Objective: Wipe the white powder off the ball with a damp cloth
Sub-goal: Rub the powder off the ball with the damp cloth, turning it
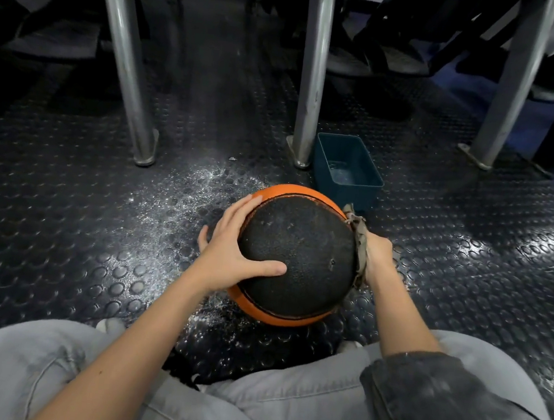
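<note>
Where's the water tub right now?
Head view: the teal tub stands on the floor right of centre, just beyond the ball, beside the foot of the middle metal leg.

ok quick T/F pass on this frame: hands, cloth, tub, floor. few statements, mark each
1. The left hand rests spread on the ball. True.
2. The cloth lies in the tub. False: the right hand presses it against the ball's right side.
3. The tub holds water. True.
4. The floor shows no powder. False: white powder is scattered left of the ball.
</note>
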